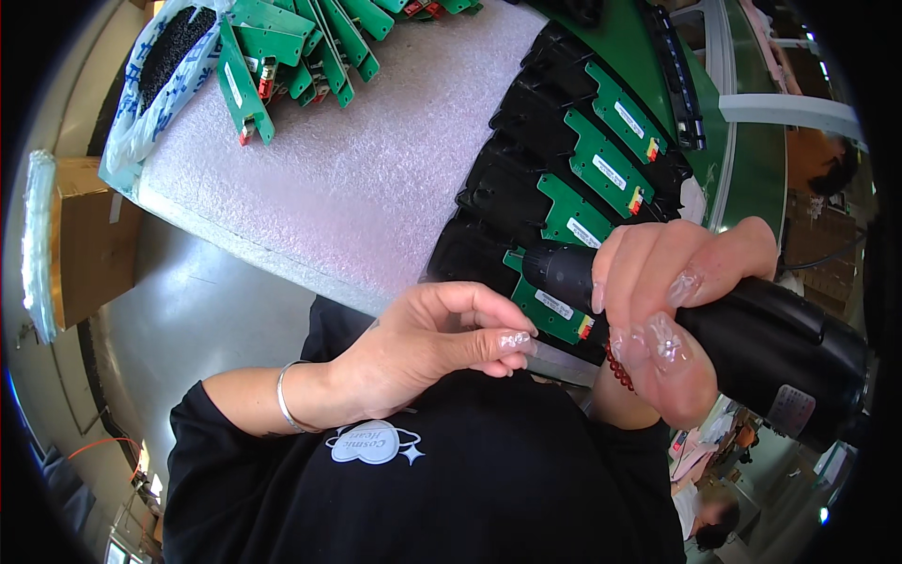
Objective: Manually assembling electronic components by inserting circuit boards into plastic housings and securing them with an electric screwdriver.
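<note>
My right hand (669,305) is wrapped round a black electric screwdriver (794,343), whose nose points left over the housings; its bit cannot be made out. My left hand (449,331) is held before my chest, fingertips pinched together; anything between them is too small to tell. Just beyond it lies the nearest green circuit board (554,308), set on a black plastic housing (470,246) and partly covered by the screwdriver. Farther along the row, more green boards (606,171) with white labels and red-yellow connectors sit on similar black housings.
A foam-covered surface (310,202) carries a heap of loose green boards (324,47) at the back. At its far left corner lies a plastic bag (136,132) of small black pieces. A cardboard box (94,249) stands at left. Another person (719,522) shows at lower right.
</note>
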### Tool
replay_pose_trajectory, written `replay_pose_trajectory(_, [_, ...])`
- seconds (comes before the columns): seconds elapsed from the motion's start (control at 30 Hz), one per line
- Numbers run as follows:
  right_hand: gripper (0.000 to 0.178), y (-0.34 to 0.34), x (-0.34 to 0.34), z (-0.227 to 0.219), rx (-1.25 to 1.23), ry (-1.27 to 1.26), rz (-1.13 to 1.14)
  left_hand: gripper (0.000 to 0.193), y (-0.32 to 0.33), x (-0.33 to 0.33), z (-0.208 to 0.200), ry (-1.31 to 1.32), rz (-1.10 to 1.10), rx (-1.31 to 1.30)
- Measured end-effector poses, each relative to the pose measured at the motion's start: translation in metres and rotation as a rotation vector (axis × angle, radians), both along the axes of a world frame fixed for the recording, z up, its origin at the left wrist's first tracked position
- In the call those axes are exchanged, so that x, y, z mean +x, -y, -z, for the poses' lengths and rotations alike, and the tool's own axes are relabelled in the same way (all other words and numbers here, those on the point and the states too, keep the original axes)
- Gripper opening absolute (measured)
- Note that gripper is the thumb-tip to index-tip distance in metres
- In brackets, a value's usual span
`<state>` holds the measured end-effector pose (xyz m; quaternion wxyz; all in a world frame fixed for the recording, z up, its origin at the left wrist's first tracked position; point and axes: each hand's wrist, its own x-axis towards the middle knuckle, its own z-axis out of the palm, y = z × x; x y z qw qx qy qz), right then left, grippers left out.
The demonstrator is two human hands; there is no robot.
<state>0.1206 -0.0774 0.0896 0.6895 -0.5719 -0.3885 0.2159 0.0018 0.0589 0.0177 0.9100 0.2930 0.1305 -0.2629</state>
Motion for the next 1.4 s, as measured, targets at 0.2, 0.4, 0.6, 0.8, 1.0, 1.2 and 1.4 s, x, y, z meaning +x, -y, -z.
replay_pose_trajectory(0.2, [0.029, 0.018, -0.007, -0.026, 0.265, 0.064, 0.004, 0.012, 0.006, 0.01, -0.007, -0.223, -0.146, -0.176])
replay_pose_trajectory(0.4, [0.024, 0.04, -0.023, -0.051, 0.447, 0.043, -0.09, 0.012, 0.014, 0.013, -0.004, -0.203, -0.128, -0.263])
replay_pose_trajectory(0.6, [0.025, 0.049, -0.032, -0.05, 0.293, 0.043, -0.06, 0.016, 0.023, 0.012, 0.001, -0.177, -0.043, -0.37])
replay_pose_trajectory(0.8, [0.031, 0.051, -0.026, -0.03, 0.29, 0.158, 0.007, 0.027, 0.037, 0.018, -0.02, -0.394, 0.037, -0.36])
replay_pose_trajectory(1.0, [0.026, 0.053, -0.008, -0.004, 0.088, 0.065, 0.168, 0.034, 0.027, 0.006, -0.002, -0.266, 0.231, -0.206])
replay_pose_trajectory(1.2, [0.024, 0.046, -0.005, 0.001, 0.059, 0.067, 0.172, 0.023, 0.022, 0.003, 0.001, -0.134, 0.222, -0.147])
replay_pose_trajectory(1.4, [0.024, 0.039, -0.003, 0.001, -0.003, 0.014, 0.175, 0.014, 0.022, 0.002, 0.005, -0.135, 0.184, -0.057])
